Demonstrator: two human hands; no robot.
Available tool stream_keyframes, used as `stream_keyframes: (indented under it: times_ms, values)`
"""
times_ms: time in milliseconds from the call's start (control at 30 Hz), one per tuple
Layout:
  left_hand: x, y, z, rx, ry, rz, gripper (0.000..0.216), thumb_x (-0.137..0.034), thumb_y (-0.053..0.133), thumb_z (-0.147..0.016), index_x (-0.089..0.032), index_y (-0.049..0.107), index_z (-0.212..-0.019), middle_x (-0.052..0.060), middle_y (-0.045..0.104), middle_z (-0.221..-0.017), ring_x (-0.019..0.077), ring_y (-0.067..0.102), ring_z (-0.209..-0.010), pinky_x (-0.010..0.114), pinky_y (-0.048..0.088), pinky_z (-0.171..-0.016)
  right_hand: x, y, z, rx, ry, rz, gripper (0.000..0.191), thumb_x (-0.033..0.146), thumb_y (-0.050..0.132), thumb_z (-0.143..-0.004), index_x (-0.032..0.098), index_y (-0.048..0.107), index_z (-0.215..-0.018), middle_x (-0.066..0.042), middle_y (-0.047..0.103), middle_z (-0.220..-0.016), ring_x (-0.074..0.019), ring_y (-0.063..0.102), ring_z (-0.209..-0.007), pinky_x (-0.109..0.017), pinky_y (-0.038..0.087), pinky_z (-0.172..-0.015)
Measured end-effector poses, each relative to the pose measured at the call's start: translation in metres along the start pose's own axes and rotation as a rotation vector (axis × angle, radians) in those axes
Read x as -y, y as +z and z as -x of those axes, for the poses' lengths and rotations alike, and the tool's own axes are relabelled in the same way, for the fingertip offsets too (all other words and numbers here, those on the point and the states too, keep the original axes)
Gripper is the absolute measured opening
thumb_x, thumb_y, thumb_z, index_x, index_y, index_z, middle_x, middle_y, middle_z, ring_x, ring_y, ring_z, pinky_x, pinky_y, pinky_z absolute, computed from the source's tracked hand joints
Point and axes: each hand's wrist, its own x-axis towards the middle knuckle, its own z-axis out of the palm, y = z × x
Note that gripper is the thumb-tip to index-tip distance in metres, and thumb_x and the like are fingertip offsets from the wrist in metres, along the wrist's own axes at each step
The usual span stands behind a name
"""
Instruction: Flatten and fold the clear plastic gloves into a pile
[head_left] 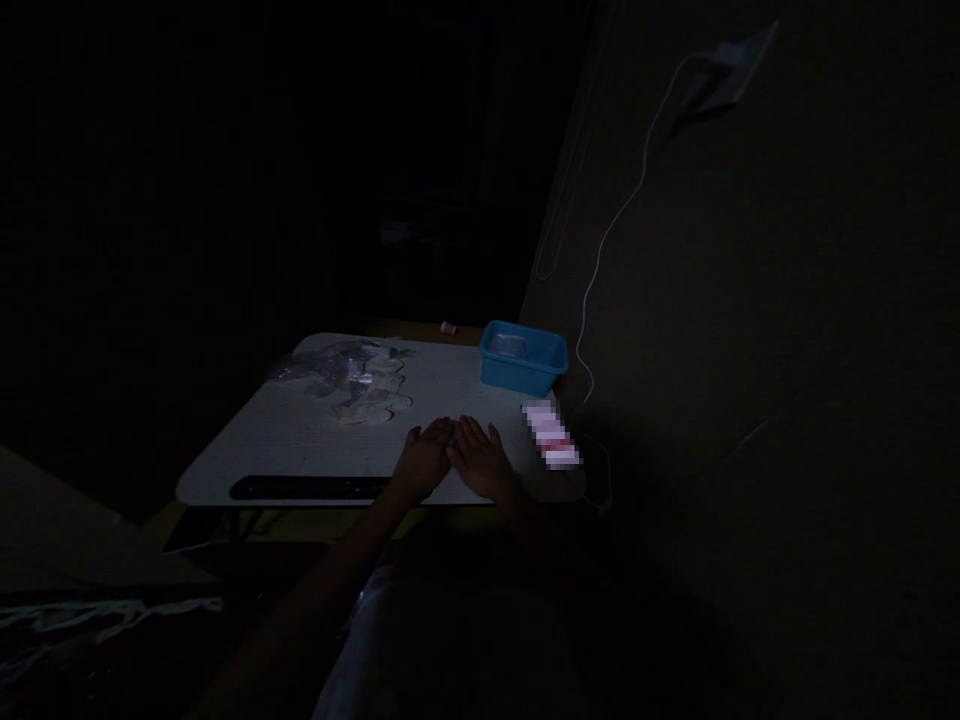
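The room is very dark. My left hand and my right hand lie flat, palms down and side by side, on a small white table near its front edge. The fingers of both are stretched out and hold nothing. Ahead of my left hand lie several small pale pieces and some clear plastic bags. A blue plastic tub stands at the table's far right corner, beyond my right hand.
A blurred white and red object lies at the table's right edge. A white cable hangs down the wall on the right from a socket. A black strip runs along the table's front. A tiny pink thing sits behind the table.
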Motion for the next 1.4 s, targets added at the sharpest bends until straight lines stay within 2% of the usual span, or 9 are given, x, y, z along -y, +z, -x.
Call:
stream_keyframes:
  times_ms: [400,733,833,900,1000,1100,1167,1267,1400]
  values:
    - [-0.003,0.001,0.000,0.044,0.015,-0.093,0.051,-0.023,0.031,-0.080,-0.013,0.035,-0.131,0.013,0.034,-0.137,0.0241,0.029,-0.127,0.048,0.026,-0.097,0.005,-0.006,-0.003,0.086,0.059,-0.043,0.049,0.039,0.020,-0.091,0.015,0.034,-0.132,-0.010,0.033,-0.138,-0.0204,0.025,-0.129,-0.047,0.020,-0.102]
    - [-0.006,-0.003,-0.001,0.088,-0.013,-0.119,0.051,-0.024,0.032,-0.081,-0.013,0.035,-0.131,0.013,0.032,-0.138,0.0232,0.029,-0.127,0.047,0.025,-0.097,0.005,-0.005,-0.002,0.084,0.058,-0.099,0.047,0.039,0.022,-0.091,0.016,0.038,-0.129,-0.011,0.034,-0.137,-0.0198,0.026,-0.128,-0.047,0.018,-0.103]
    - [-0.005,-0.001,-0.001,0.039,-0.002,-0.114,0.048,-0.023,0.030,-0.083,-0.012,0.038,-0.128,0.013,0.034,-0.137,0.0229,0.030,-0.126,0.047,0.026,-0.097,0.000,-0.006,-0.007,0.070,0.132,-0.144,0.044,0.037,0.032,-0.089,0.015,0.042,-0.126,-0.011,0.037,-0.136,-0.0196,0.028,-0.127,-0.043,0.020,-0.103]
    - [-0.005,-0.001,-0.001,0.002,0.006,-0.106,0.046,-0.025,0.027,-0.085,-0.012,0.040,-0.127,0.014,0.036,-0.136,0.0229,0.033,-0.125,0.047,0.027,-0.096,-0.007,-0.012,-0.018,0.085,0.258,-0.215,0.046,0.036,0.046,-0.083,0.014,0.045,-0.123,-0.012,0.042,-0.132,-0.0196,0.034,-0.124,-0.035,0.026,-0.102]
    - [-0.005,-0.001,-0.002,-0.024,0.015,-0.097,0.046,-0.028,0.025,-0.087,-0.011,0.040,-0.127,0.015,0.038,-0.135,0.0236,0.035,-0.124,0.047,0.029,-0.094,-0.018,-0.029,-0.044,0.229,0.566,-0.506,0.045,0.021,0.057,-0.075,0.017,0.049,-0.119,-0.008,0.052,-0.123,-0.0181,0.045,-0.116,-0.027,0.036,-0.096]
    - [-0.006,-0.002,-0.002,-0.031,0.015,-0.089,0.046,-0.027,0.026,-0.086,-0.011,0.040,-0.127,0.016,0.039,-0.134,0.0241,0.036,-0.123,0.047,0.029,-0.094,-0.026,-0.043,-0.070,0.359,0.686,-0.620,0.029,0.010,0.053,-0.073,0.012,0.058,-0.101,-0.011,0.063,-0.104,-0.0183,0.061,-0.090,-0.026,0.048,-0.075]
    - [-0.006,-0.002,-0.001,-0.042,0.018,-0.083,0.046,-0.027,0.026,-0.086,-0.011,0.040,-0.127,0.016,0.039,-0.134,0.0242,0.035,-0.123,0.048,0.029,-0.094,-0.028,-0.048,-0.081,0.446,0.737,-0.692,0.015,0.008,0.052,-0.073,0.010,0.061,-0.084,-0.010,0.067,-0.082,-0.0154,0.064,-0.066,-0.024,0.050,-0.060]
    - [-0.005,-0.002,-0.001,-0.050,0.026,-0.079,0.046,-0.026,0.028,-0.085,-0.012,0.040,-0.127,0.016,0.038,-0.134,0.0245,0.035,-0.124,0.048,0.029,-0.094,-0.029,-0.048,-0.088,0.532,0.800,-0.780,0.010,0.008,0.054,-0.071,0.011,0.057,-0.062,-0.003,0.061,-0.055,-0.0106,0.058,-0.047,-0.021,0.047,-0.050]
    - [-0.004,-0.002,-0.001,-0.046,0.031,-0.087,0.046,-0.025,0.029,-0.084,-0.011,0.039,-0.127,0.016,0.037,-0.135,0.0249,0.035,-0.124,0.048,0.030,-0.093,-0.031,-0.046,-0.088,0.567,0.866,-0.824,0.019,0.009,0.058,-0.068,0.013,0.050,-0.051,0.004,0.048,-0.039,-0.0070,0.049,-0.039,-0.018,0.043,-0.046]
